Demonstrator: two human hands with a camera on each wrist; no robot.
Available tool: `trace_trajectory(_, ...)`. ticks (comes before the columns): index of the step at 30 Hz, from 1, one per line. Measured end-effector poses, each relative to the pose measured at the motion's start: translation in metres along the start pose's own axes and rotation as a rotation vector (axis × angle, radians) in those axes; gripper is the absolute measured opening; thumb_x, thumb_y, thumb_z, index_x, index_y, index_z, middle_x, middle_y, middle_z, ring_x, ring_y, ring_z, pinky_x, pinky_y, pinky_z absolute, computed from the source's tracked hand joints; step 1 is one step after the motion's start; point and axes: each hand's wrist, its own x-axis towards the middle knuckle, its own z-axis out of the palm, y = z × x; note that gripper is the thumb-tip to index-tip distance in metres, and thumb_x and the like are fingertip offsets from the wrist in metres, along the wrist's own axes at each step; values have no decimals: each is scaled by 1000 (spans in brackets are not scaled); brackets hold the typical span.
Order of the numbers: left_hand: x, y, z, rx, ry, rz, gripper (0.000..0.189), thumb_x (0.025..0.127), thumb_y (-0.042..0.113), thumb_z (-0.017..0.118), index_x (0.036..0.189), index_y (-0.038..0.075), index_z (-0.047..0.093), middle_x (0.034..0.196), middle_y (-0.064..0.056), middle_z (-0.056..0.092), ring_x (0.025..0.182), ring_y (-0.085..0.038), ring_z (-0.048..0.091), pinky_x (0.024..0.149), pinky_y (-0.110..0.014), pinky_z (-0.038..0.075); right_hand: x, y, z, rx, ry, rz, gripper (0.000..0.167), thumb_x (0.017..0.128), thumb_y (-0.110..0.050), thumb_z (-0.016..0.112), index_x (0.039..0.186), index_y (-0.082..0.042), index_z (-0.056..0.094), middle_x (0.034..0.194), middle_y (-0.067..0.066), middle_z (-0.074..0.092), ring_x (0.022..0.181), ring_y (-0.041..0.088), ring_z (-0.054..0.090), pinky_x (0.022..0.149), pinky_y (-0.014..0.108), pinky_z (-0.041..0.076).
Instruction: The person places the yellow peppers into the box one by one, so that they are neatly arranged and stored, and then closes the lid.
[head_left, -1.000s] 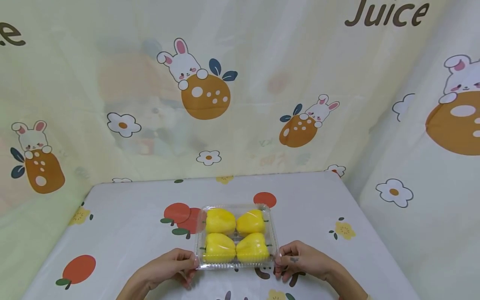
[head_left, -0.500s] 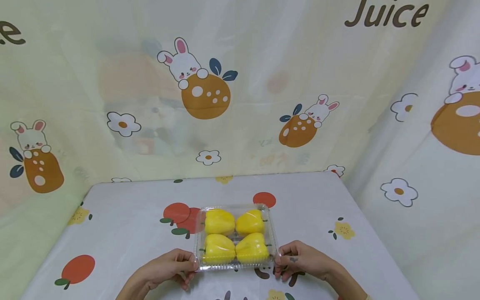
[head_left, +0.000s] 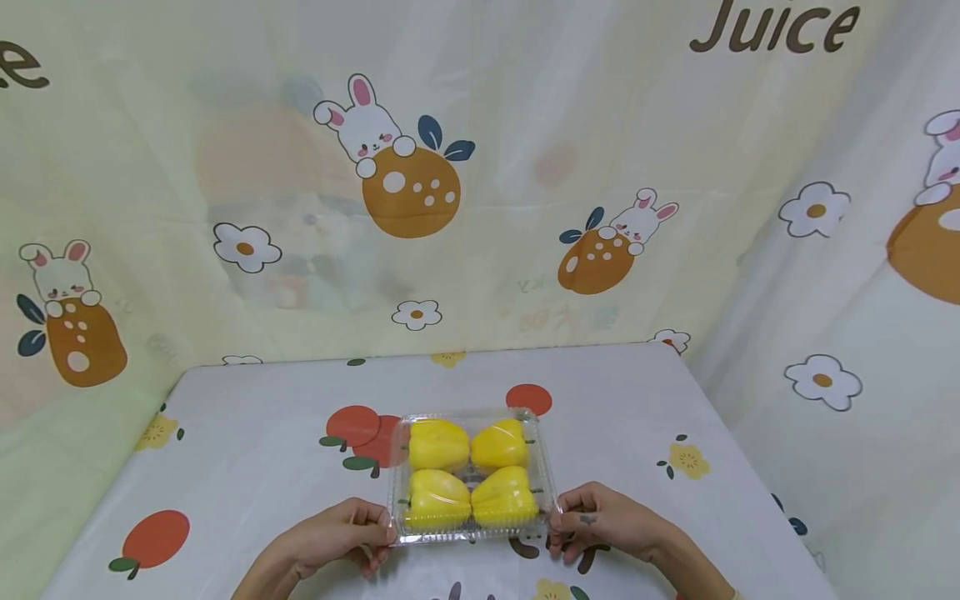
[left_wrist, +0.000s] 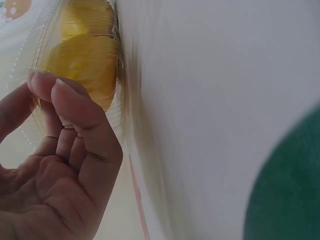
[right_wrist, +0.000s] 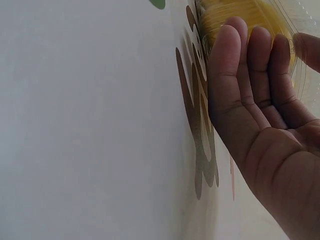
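Note:
A clear plastic clamshell box [head_left: 550,475] sits near the middle of the table, in front of the person. Through its lid several yellow bell peppers [head_left: 438,444] show in two rows, with short green stems. The left hand [head_left: 330,537] pinches the box's near left corner between thumb and fingers. At the near right corner, the right hand [head_left: 611,523] pinches the rim the same way. In the left wrist view the thumb and fingertips meet at the box edge, beside a pepper [left_wrist: 82,65]. The right wrist view shows curled fingers against the box, partly hiding a pepper [right_wrist: 245,12].
A white tablecloth [head_left: 247,467] printed with red fruit and yellow flowers covers the table. Behind it hangs a cream curtain [head_left: 510,108] with rabbit prints. Another curtain [head_left: 810,300] hangs along the right side. A dark green round shape [right_wrist: 158,3] edges into the right wrist view.
The right-hand curtain has swung to the right. The box's near edge has shifted very slightly toward the person, and both hands have stayed on its corners.

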Motion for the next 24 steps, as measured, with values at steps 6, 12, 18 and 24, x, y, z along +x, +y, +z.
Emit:
trace_trajectory(6, 1, 0, 0, -3, 2, 1, 17, 104, 18, 60, 91, 9, 66, 76, 6, 66, 70, -7, 60, 66, -21, 52, -1, 0, 0, -1, 6, 0, 23, 108, -21, 58, 107, -3, 73, 99, 2, 80, 78, 8, 71, 68, 24, 61)
trace_trajectory(12, 3, -2, -1, -6, 14, -4, 17, 104, 18, 60, 93, 8, 68, 75, 6, 66, 69, -7, 59, 66, -20, 51, -1, 1, 0, 0, 9, -2, 24, 108, -21, 59, 107, -2, 73, 99, 2, 80, 79, 8, 72, 69, 24, 61)
trace_trajectory(18, 3, -2, -1, -4, 7, -5, 17, 103, 18, 61, 93, 6, 69, 76, 6, 67, 69, -7, 60, 66, -20, 52, 0, 2, 0, -3, 18, 6, 27, 107, -23, 61, 109, 2, 72, 98, 2, 80, 80, 8, 72, 71, 24, 61)
trace_trajectory(24, 4, -3, -1, 4, 22, -4, 17, 103, 18, 62, 93, 6, 69, 75, 7, 67, 69, -7, 59, 65, -20, 51, 1, 2, 0, -5, 23, 7, 31, 107, -25, 62, 112, 4, 71, 98, 1, 80, 80, 8, 72, 71, 24, 61)
